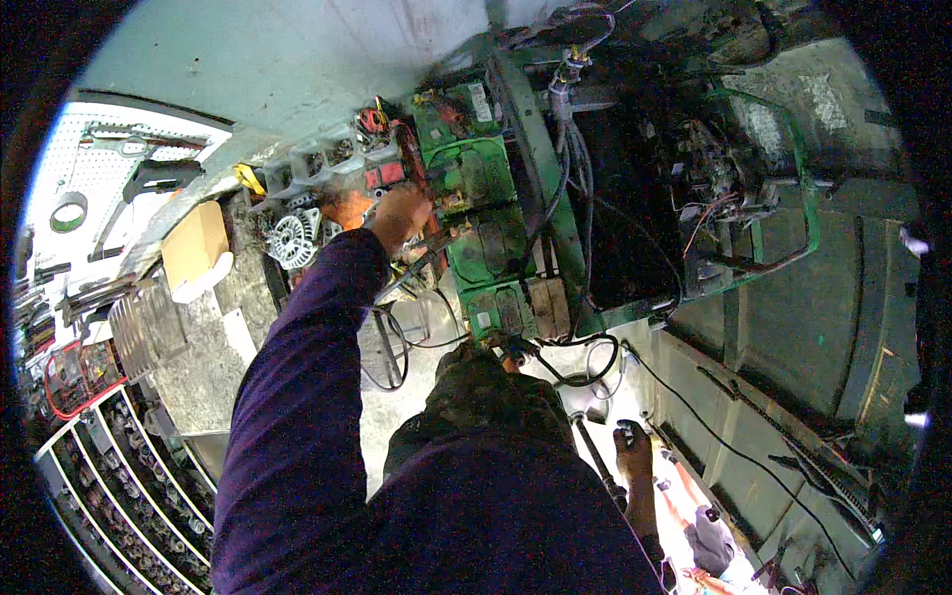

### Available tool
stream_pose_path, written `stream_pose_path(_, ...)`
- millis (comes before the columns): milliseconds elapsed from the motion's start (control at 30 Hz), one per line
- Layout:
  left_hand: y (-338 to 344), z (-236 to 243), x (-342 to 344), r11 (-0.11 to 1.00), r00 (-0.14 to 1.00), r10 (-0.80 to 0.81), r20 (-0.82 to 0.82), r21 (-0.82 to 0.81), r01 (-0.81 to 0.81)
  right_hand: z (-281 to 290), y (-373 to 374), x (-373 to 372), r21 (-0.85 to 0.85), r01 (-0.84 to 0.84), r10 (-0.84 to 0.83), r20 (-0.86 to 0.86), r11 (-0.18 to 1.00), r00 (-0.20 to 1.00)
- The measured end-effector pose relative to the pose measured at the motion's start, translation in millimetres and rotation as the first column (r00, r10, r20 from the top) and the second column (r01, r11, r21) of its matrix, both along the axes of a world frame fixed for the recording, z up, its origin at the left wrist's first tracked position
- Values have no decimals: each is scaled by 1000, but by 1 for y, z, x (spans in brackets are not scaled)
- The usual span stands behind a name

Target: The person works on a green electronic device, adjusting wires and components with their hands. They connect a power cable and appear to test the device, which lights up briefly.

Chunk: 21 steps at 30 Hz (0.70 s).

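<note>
My left hand [402, 213] reaches over the cluttered bench beside a row of green, box-like units [481, 174]. Its fingers are mostly hidden, so I cannot make out their grip. Just beyond it lies a small red case [385, 175], and an orange cloth-like thing [349, 208] is close by. A dark bar-like tool [421, 260] slants below the hand toward the green units. At the lower right, my right hand [635, 454] hangs low with curled fingers; a small pale bit shows at them, too small to name.
An alternator [293, 238] sits on the bench near grey bins [337, 154] and a cardboard piece [195, 250]. Black cables [575, 377] loop below the green units. A green-framed machine [803, 188] stands right; a slotted rack [129, 486] stands lower left. Another person [709, 545] appears lower right.
</note>
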<state>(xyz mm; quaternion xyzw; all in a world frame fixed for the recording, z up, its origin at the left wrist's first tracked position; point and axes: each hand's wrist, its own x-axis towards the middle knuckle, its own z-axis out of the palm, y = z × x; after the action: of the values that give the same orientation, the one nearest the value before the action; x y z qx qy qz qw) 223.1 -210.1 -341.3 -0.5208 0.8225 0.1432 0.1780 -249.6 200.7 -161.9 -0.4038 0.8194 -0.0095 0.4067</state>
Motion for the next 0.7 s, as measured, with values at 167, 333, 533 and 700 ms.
stream_pose_path(167, 2, -21, -7, 997, 998, 62, 25, -41, -61, 3, -5, 3, 87, 13, -15, 20, 996, 1000)
stream_pose_path(333, 4, -21, -20, 999, 999, -28, 34, -16, 28, 8, -6, 5, -26, -43, 43, -23, 999, 999)
stream_pose_path(533, 14, -9, -31, 975, 972, 221, -79, 5, -222, 2, -3, 7, 19, 71, -72, 73, 997, 995)
stream_pose_path(700, 28, 11, -23, 982, 982, 190, 0, -18, -190, 3, -7, 5, -170, 152, -100, 280, 974, 955)
